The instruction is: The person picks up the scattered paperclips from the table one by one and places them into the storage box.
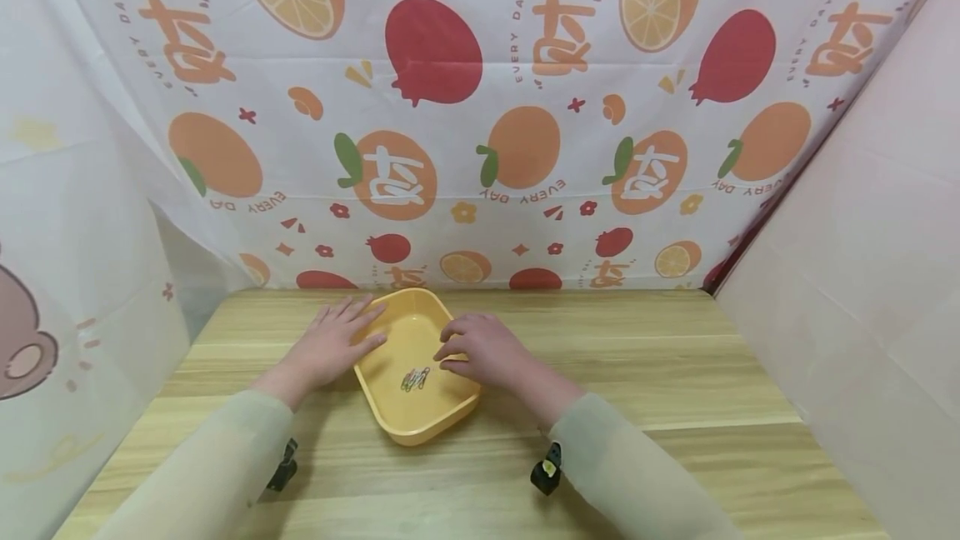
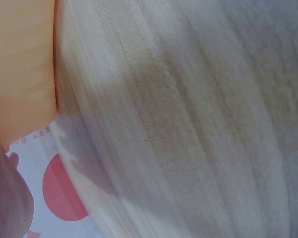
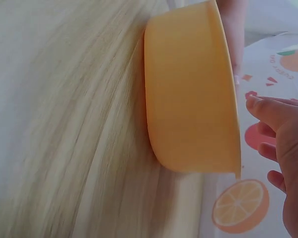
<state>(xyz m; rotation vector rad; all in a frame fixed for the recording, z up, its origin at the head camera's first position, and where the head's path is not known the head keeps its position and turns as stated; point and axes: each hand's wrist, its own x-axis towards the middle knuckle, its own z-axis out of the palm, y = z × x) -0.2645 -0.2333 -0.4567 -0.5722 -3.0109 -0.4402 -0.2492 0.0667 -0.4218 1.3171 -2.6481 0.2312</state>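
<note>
Left hand (image 1: 326,348) now, fingers spread wide, resting across the left rim of the yellow tray (image 1: 414,342)! Over the opposite side hangs the right hand (image 1: 487,348), fingers loosely bent, a gap between them and the thumb, and I see nothing in it. The paper clips (image 1: 415,379) lie bunched on the tray's floor, between both hands.

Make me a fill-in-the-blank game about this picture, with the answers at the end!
1. The little clip-like things lie ____ the tray.
2. The hand with its fingers spread at the tray's rim is the ____ one.
3. The table has a grain like ____.
4. The biggest prints on the cloth show ____.

Answers: inside; left; wood; fruit.
</note>
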